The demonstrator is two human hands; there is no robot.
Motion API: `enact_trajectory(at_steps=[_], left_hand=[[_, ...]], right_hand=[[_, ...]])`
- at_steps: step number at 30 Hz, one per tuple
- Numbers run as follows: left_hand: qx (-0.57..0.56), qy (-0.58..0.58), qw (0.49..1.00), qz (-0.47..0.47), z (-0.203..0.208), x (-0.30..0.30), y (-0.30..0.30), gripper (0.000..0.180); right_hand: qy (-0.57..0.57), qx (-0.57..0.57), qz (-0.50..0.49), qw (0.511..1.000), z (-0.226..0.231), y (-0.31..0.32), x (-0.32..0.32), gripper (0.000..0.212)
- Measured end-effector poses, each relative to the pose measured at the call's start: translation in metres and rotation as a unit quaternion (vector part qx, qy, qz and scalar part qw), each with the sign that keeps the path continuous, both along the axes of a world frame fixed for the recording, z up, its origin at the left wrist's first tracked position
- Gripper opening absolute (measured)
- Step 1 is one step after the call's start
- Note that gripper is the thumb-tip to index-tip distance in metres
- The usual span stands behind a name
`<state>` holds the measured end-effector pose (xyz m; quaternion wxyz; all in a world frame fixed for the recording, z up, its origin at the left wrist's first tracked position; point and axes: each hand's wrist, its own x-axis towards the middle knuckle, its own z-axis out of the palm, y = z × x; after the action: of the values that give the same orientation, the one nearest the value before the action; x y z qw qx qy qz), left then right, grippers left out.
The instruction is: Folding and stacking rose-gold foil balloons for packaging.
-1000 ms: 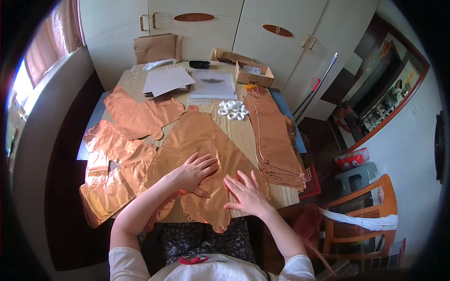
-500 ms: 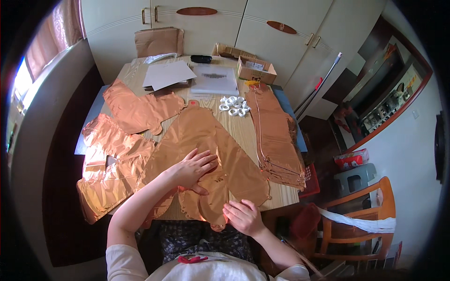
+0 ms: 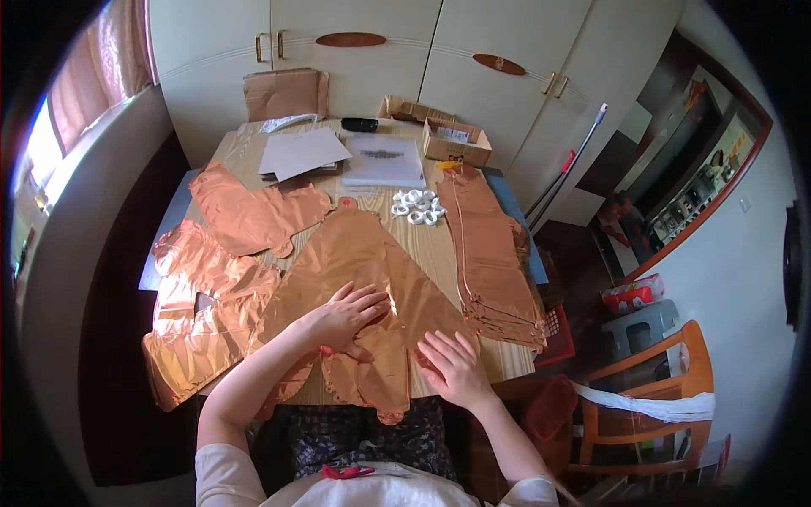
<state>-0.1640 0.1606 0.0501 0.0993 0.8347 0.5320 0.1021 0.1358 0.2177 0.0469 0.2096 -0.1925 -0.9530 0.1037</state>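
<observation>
Here on the bench (image 3: pixel 438 255), near edge: left hand (image 3: pixel 345 318) and right hand (image 3: pixel 454 365), both grips open over one foil sheet (image 3: pixel 351 253); far right corner, one carton (image 3: pixel 460 153) holding a pale item (image 3: pixel 454 135)!

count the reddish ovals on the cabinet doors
2: the left oval is right of the left brass handles, and the right oval is left of the right brass handles. The table could hide others lower down.

at the table's (image 3: pixel 435 258) near edge lies a foil sheet (image 3: pixel 351 258), a foil stack (image 3: pixel 494 253) to its right, rings (image 3: pixel 413 196) between their far ends; papers (image 3: pixel 304 152) farther back, a box (image 3: pixel 459 153) to their right
</observation>
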Motion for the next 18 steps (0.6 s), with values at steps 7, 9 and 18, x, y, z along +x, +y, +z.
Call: enact_trajectory(at_steps=[7,9,18], left_hand=[[-0.004,-0.003,1.000,0.009,0.001,0.001,-0.003,0.107],[-0.007,-0.002,1.000,0.012,0.003,-0.001,-0.005,0.106],[0.002,0.015,1.000,0.000,-0.001,0.002,-0.006,0.104]], right_hand=[[-0.058,-0.031,-0.016,0.998,-0.007,0.006,0.008,0.046],[-0.059,-0.031,-0.020,0.998,-0.008,0.006,0.012,0.045],[-0.005,0.020,-0.083,0.996,-0.006,0.009,0.036,0.040]])
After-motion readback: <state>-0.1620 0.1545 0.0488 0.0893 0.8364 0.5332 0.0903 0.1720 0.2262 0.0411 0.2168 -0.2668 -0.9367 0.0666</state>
